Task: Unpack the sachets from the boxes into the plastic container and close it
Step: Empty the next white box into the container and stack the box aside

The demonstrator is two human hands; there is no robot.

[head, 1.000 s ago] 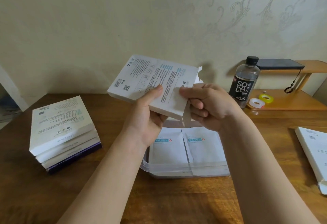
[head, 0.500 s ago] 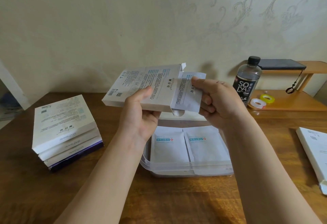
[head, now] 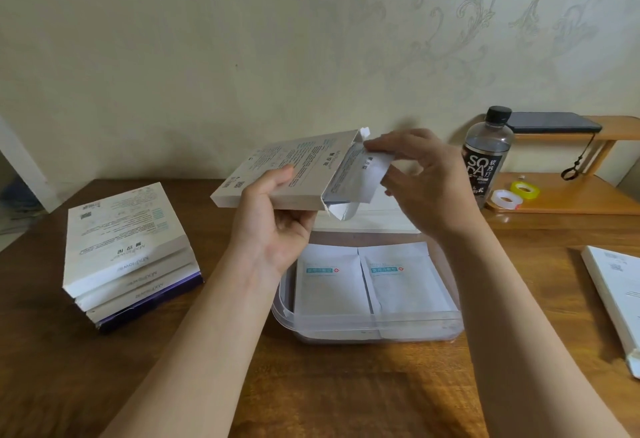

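Note:
My left hand (head: 273, 219) grips a flat white box (head: 287, 171) from below, held above the clear plastic container (head: 367, 328). The box's right end is open, and my right hand (head: 422, 178) pinches its end flap (head: 369, 174) between index finger and thumb. Something white shows inside the opening. Two white sachets (head: 329, 282) (head: 401, 278) lie side by side in the container. A white lid (head: 377, 221) lies just behind it.
A stack of several white boxes (head: 128, 247) stands on the wooden table at left. Another white box (head: 616, 292) lies at the right edge. A soda bottle (head: 485, 157), two tape rolls (head: 505, 199) and a phone (head: 554, 122) sit on a low shelf at back right.
The box's end flap has been pulled open and swung out to the right. My right hand rose and spread at the flap; my left hand keeps hold of the box.

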